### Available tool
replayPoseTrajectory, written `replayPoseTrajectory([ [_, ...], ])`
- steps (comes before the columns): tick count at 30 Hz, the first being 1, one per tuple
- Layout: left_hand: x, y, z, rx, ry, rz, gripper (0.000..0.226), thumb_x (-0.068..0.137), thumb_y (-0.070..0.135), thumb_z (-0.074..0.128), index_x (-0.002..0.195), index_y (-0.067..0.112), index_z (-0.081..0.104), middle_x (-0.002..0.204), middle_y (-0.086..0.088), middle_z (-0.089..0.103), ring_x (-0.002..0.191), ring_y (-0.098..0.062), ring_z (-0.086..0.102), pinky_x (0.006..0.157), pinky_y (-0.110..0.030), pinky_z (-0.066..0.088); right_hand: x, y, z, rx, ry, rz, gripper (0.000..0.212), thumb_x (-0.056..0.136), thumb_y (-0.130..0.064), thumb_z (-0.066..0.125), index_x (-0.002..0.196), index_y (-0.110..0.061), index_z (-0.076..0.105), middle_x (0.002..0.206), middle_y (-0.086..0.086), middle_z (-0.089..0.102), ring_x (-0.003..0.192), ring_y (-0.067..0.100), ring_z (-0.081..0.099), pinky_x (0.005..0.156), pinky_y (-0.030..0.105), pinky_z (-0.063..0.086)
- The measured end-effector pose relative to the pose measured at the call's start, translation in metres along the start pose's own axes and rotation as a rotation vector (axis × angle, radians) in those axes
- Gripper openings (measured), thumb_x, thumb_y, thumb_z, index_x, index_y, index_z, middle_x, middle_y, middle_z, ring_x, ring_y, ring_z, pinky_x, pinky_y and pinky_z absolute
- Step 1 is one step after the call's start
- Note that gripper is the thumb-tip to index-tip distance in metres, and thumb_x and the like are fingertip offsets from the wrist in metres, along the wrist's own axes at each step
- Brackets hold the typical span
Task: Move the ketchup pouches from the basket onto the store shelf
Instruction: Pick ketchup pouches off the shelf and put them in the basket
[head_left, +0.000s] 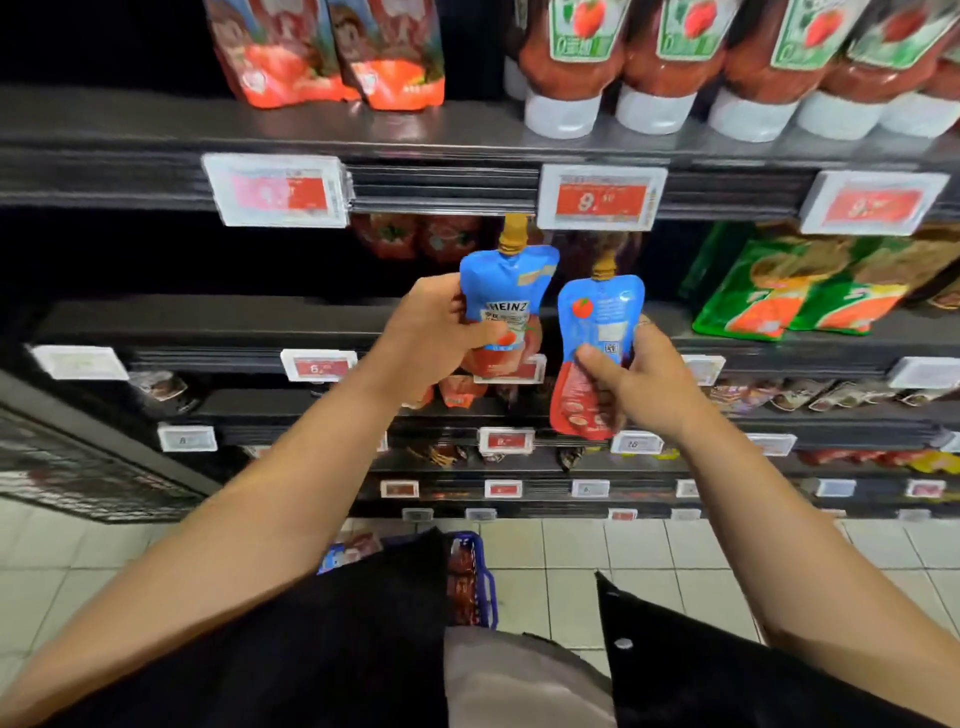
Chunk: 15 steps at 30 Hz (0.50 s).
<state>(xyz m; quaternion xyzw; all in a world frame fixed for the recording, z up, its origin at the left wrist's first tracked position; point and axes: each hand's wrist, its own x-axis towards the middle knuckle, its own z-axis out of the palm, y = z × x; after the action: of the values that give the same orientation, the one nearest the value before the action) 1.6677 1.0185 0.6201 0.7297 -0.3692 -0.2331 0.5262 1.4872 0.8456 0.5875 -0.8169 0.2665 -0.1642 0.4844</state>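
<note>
My left hand grips a blue and red Heinz ketchup pouch with a gold cap, front label facing me. My right hand grips a second ketchup pouch, its back side facing me. Both pouches are upright, side by side, held in front of the dark middle shelf. A few red pouches stand deep at the back of that shelf. Down on the floor, the blue basket shows partly behind my dark clothing, with more pouches inside.
The top shelf carries red pouches and upside-down ketchup bottles. Green and red packs lie at the right of the middle shelf. Price tags line the shelf edges. Lower shelves hold small packets. The floor is white tile.
</note>
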Motion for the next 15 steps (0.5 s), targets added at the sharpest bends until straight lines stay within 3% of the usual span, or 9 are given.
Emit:
replayPoseTrajectory([
  [2, -0.002, -0.002, -0.018, 0.083, -0.016, -0.026, 0.032, 0.081, 0.004, 0.079, 0.097, 0.031, 0.072, 0.093, 0.006, 0.077, 0.085, -0.012, 0.074, 0.075, -0.034, 0.061, 0.005, 0.004, -0.006, 0.015, 0.029, 0.032, 0.025, 0.093, -0.020, 0.070, 0.113, -0.021, 0.055, 0.097, 0.001, 0.070, 0.079, 0.011, 0.065, 0.079, 0.043, 0.055],
  [5, -0.015, -0.011, -0.050, 0.163, -0.094, -0.113, 0.027, 0.086, 0.009, 0.077, 0.099, 0.032, 0.074, 0.092, 0.010, 0.078, 0.082, -0.010, 0.075, 0.065, -0.029, 0.059, 0.016, 0.006, -0.018, 0.005, 0.075, 0.040, 0.031, 0.091, -0.026, 0.072, 0.114, -0.023, 0.051, 0.094, -0.005, 0.067, 0.076, 0.006, 0.064, 0.073, 0.034, 0.053],
  [7, -0.023, -0.015, -0.057, 0.168, -0.093, -0.186, 0.025, 0.087, 0.011, 0.075, 0.102, 0.031, 0.074, 0.094, 0.009, 0.078, 0.083, -0.014, 0.075, 0.067, -0.039, 0.061, 0.022, 0.007, -0.023, -0.001, 0.102, 0.046, 0.032, 0.089, -0.028, 0.073, 0.112, -0.022, 0.051, 0.091, -0.010, 0.065, 0.073, 0.000, 0.062, 0.072, 0.029, 0.049],
  [9, -0.020, -0.012, -0.047, 0.153, -0.039, -0.208, 0.023, 0.088, 0.013, 0.075, 0.104, 0.030, 0.074, 0.094, 0.009, 0.078, 0.082, -0.016, 0.076, 0.069, -0.046, 0.062, 0.029, 0.006, -0.027, 0.015, 0.129, 0.057, 0.030, 0.088, -0.028, 0.074, 0.108, -0.026, 0.052, 0.093, -0.009, 0.066, 0.079, 0.007, 0.064, 0.075, 0.033, 0.052],
  [12, 0.004, 0.004, -0.016, 0.081, 0.028, -0.160, 0.018, 0.090, 0.013, 0.074, 0.099, 0.029, 0.073, 0.089, 0.012, 0.078, 0.081, -0.014, 0.076, 0.065, -0.040, 0.064, 0.040, 0.002, -0.029, 0.020, 0.201, 0.068, 0.026, 0.086, -0.031, 0.075, 0.098, -0.029, 0.052, 0.093, -0.006, 0.067, 0.082, 0.012, 0.065, 0.079, 0.037, 0.055],
  [15, 0.037, 0.014, 0.012, 0.071, 0.128, -0.227, 0.012, 0.086, 0.025, 0.078, 0.095, 0.020, 0.073, 0.085, 0.007, 0.077, 0.074, -0.008, 0.075, 0.058, -0.027, 0.061, 0.055, -0.006, -0.032, -0.004, 0.278, 0.090, 0.029, 0.081, -0.042, 0.073, 0.095, -0.023, 0.057, 0.092, -0.001, 0.068, 0.081, 0.013, 0.066, 0.077, 0.038, 0.055],
])
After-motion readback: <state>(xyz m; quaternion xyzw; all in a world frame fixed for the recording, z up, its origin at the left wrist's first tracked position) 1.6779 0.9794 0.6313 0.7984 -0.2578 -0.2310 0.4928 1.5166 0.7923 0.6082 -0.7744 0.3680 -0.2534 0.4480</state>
